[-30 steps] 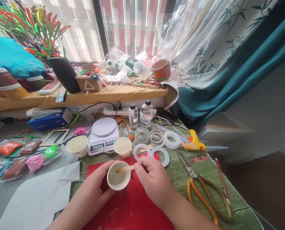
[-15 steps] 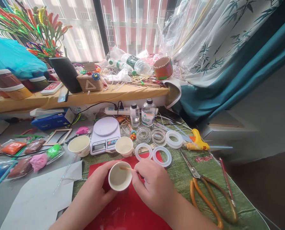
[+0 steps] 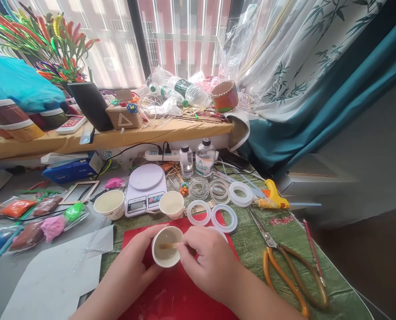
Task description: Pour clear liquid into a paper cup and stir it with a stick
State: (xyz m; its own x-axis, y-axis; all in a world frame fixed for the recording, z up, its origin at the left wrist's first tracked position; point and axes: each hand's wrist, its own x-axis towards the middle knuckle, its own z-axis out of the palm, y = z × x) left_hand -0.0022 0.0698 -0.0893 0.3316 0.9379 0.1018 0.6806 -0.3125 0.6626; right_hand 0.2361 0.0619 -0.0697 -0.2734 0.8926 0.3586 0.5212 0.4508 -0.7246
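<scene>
My left hand (image 3: 140,255) is wrapped round a white paper cup (image 3: 155,258), tilted so its open mouth faces me. A wooden stick (image 3: 168,246) reaches into the cup, pinched between the thumb and fingers of my right hand (image 3: 206,260). Some clear liquid seems to lie inside the cup. Under both hands spreads a red sheet (image 3: 161,298). Just beyond them are a second paper cup (image 3: 172,204) and white silicone ring moulds (image 3: 224,218), one of them partly hidden behind my right hand.
A kitchen scale (image 3: 146,189) and a wider paper cup (image 3: 109,204) stand at the back left. Two clear bottles (image 3: 204,158) are behind the moulds. Large scissors (image 3: 274,244) and a yellow glue gun (image 3: 274,195) lie to the right. Bags of coloured clay (image 3: 48,206) are on the left.
The stick has moved left and lower inside the cup, with my right hand shifting slightly left. The cup stays in my left hand. Another ring mould's edge now shows behind my right hand.
</scene>
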